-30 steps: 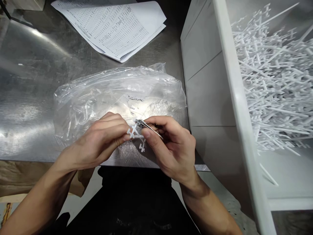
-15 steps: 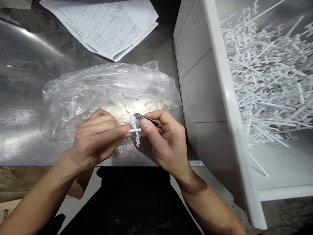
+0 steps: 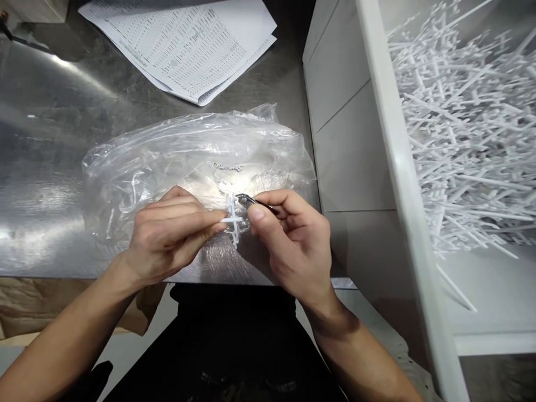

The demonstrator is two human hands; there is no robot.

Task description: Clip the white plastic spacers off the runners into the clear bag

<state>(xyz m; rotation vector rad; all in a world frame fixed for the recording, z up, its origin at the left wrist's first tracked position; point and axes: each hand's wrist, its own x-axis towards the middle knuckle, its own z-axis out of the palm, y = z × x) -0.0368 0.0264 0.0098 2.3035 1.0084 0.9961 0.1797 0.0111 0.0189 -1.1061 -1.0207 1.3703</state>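
Between the thumb and fingers of my left hand (image 3: 176, 234) is the stem of a white plastic sprue (image 3: 235, 220), a small branched piece with short side arms. My right hand (image 3: 288, 234) closes around a metal nail clipper (image 3: 247, 200), its jaws pointing left beside the sprue's upper end. A slight gap seems to lie between jaws and sprue. Under both hands a clear plastic bag (image 3: 176, 139) lies flat on the metal table (image 3: 42, 167). Small white bits (image 3: 226, 187) show on or in the bag, just beyond the sprue.
On the right stands a white bin (image 3: 402, 167) with a high wall, holding a heap of white sprues (image 3: 473, 139). Printed sheets (image 3: 188, 50) lie at the back of the table. Brown paper (image 3: 25, 307) hangs below the front edge at left.
The clipper has drawn slightly right, away from the sprue. My left hand keeps its pinch on the stem. The whole view has shifted a little.
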